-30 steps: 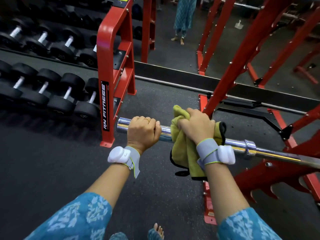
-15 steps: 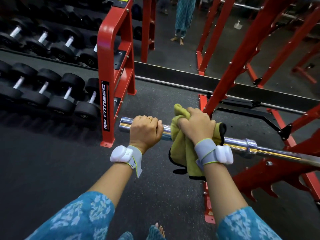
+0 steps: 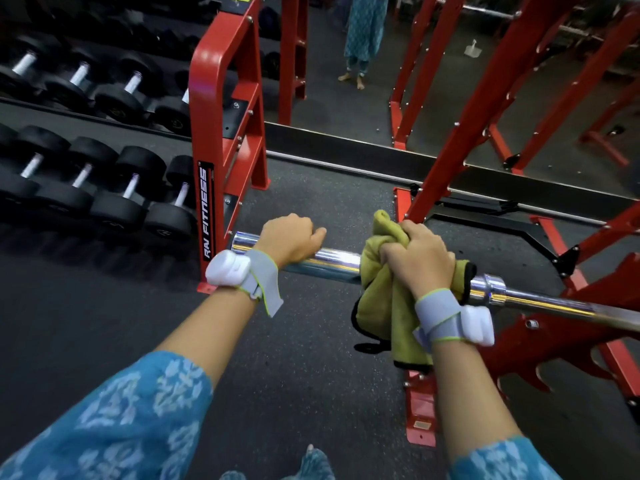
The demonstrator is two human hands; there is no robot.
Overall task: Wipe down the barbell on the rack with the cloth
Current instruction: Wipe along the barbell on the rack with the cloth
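A chrome barbell (image 3: 332,265) runs from centre left down to the right edge, resting on the red rack (image 3: 540,327). Its thick sleeve end points left. My left hand (image 3: 287,240) grips the sleeve near its end, fingers curled over the top. A yellow-green cloth (image 3: 381,299) with a dark edge is wrapped around the sleeve just right of that hand and hangs below the bar. My right hand (image 3: 419,258) grips the cloth and bar together, close to the sleeve collar (image 3: 491,285).
A red dumbbell rack (image 3: 225,143) with several black dumbbells (image 3: 104,188) stands at the left. Red rack uprights (image 3: 485,105) rise behind the bar. A mirror at the back shows a person (image 3: 363,32). Dark rubber floor (image 3: 304,375) lies below; my foot (image 3: 311,459) shows at the bottom.
My left hand has rolled over the sleeve, its knuckles now turned away. The cloth and my right hand stay at about the same place on the bar.
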